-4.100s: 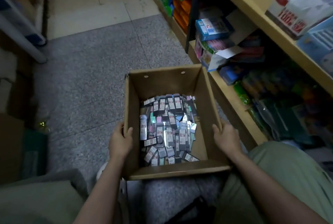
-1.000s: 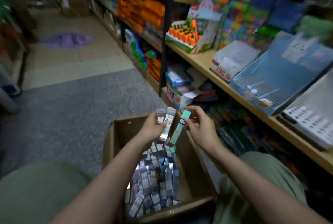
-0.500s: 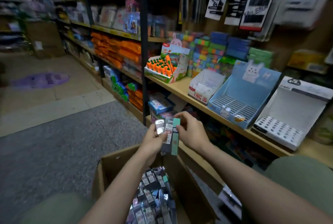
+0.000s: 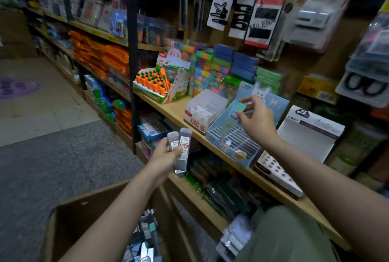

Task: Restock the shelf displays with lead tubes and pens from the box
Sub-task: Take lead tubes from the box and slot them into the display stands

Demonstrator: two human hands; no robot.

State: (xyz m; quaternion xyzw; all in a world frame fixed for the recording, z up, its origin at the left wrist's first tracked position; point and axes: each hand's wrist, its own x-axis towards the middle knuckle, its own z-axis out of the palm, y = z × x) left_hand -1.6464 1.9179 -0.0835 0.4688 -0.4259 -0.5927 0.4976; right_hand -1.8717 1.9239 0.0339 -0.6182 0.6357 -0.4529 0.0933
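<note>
Right hand: my right hand (image 4: 255, 121), right of centre in the frame, pinched a teal-capped lead tube (image 4: 231, 117) between thumb and fingertips, slanted down toward the blue display tray (image 4: 219, 123), probably so that its lower end could find a slot.
Left hand: my left hand (image 4: 165, 156), at centre, was curled round two grey lead tubes (image 4: 181, 152), held upright, I judged as a reserve.
Box: the cardboard box (image 4: 69, 217) sat at the lower left with more tubes heaped inside.
Tray: it stood on the wooden shelf (image 4: 172, 110), its floor a grid of white ribs; only a small round yellow piece showed at its near corner.
Materials: the tubes looked like slim, flat, clear plastic, smooth and labelled; the tray looked like printed card.
Blur: the teal tube's lower end was smeared; I could not tell if it touched the ribs.
</note>
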